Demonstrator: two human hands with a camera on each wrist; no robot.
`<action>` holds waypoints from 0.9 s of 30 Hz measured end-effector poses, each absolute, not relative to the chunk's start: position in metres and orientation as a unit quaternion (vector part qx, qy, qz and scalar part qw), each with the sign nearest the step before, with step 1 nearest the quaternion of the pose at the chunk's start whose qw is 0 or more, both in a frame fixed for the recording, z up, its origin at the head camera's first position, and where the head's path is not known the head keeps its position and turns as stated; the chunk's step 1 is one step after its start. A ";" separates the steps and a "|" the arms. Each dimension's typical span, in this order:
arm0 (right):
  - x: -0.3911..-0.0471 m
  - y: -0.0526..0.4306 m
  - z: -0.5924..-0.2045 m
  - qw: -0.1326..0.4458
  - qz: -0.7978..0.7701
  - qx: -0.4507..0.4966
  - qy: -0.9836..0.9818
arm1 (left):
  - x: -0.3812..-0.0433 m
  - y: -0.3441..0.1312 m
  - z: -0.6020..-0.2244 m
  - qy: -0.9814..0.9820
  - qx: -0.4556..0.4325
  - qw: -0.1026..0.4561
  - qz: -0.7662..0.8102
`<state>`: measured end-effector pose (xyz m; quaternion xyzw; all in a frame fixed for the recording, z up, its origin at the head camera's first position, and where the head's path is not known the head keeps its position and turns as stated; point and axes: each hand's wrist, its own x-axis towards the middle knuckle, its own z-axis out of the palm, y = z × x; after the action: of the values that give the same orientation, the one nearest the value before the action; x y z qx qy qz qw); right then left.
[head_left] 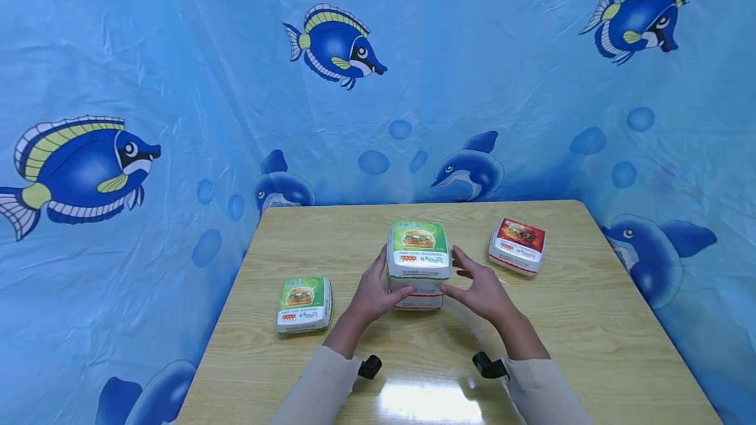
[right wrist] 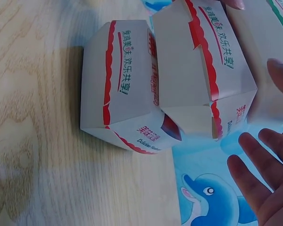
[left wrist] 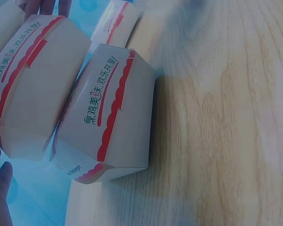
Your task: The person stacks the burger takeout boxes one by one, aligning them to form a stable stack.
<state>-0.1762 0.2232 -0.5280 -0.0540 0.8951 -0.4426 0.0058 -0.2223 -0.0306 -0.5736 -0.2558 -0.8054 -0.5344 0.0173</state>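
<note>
A burger box with a green top (head_left: 419,246) sits uppermost on a stack at the table's middle. Below it are two red-trimmed burger boxes, the middle one (left wrist: 42,89) and the lowest one (left wrist: 111,113), which rests on the table. My left hand (head_left: 375,290) holds the green box from the left, its thumb across the lower front. From the right, my right hand (head_left: 480,290) holds the same box, with its thumb at the front corner. In the right wrist view, the right fingers (right wrist: 257,176) look spread and fairly straight; their contact with the side is unclear.
Another green burger box (head_left: 304,305) lies at the left of the wooden table (head_left: 590,333). A red-topped burger box (head_left: 517,246) lies at the back right. Behind and beside the table hangs a blue curtain (head_left: 224,51) with fish and dolphins.
</note>
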 end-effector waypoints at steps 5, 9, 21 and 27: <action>-0.176 0.224 -0.530 0.017 -0.442 -0.046 0.896 | -0.221 -0.032 -0.573 -0.809 -0.245 0.009 -0.533; -0.175 0.225 -0.531 0.018 -0.441 -0.051 0.896 | -0.220 -0.032 -0.573 -0.814 -0.237 0.007 -0.531; -0.174 0.225 -0.525 -0.007 -0.451 -0.084 0.888 | -0.221 -0.031 -0.571 -0.810 -0.250 0.016 -0.531; -0.174 0.226 -0.525 -0.016 -0.450 -0.095 0.888 | -0.222 -0.030 -0.571 -0.809 -0.257 0.020 -0.528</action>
<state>-0.1737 0.2262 -0.5248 -0.0946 0.8878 -0.4502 -0.0161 -0.2224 -0.0298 -0.5708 -0.2573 -0.8094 -0.5275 0.0205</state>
